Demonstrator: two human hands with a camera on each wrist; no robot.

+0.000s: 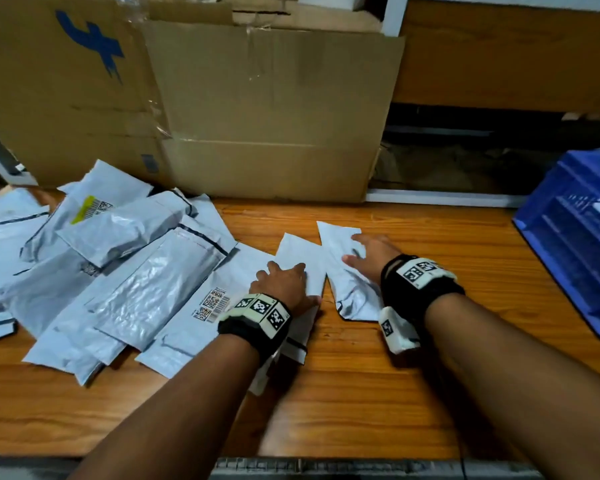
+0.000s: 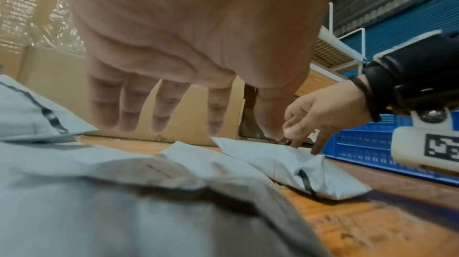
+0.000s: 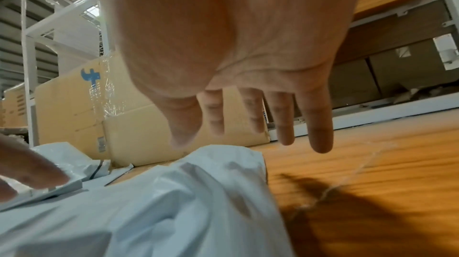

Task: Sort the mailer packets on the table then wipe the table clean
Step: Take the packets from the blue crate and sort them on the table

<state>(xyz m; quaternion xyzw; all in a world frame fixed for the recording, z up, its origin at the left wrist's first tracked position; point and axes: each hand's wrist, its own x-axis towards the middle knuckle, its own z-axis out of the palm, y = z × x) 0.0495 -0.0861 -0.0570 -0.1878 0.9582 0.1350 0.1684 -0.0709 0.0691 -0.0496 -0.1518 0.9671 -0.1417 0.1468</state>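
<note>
Resting on two mailer packets (image 1: 340, 268) — both hands (image 1: 284, 282), one blue crate (image 1: 575, 258)

Grey-white mailer packets (image 1: 118, 258) heaped overlapping on the left of the wooden table (image 1: 395, 393), some labelled with barcodes. Two smaller packets, flat packet (image 1: 300, 258) and puffy packet (image 1: 343, 271), side by side near centre, apart from the heap.

Both my bare forearms reach forward, side by side, each with a black wrist strap carrying a white block printed with black square markers. My left hand (image 1: 284, 282) lies palm down, fingers (image 2: 129, 108) straight and slightly spread, thumb out to the right. My right hand (image 1: 369, 258) is also palm down, just beside the left, fingers (image 3: 320, 124) straight and fanned apart, thumb pointing toward the left hand. Neither hand curls round anything.
</note>
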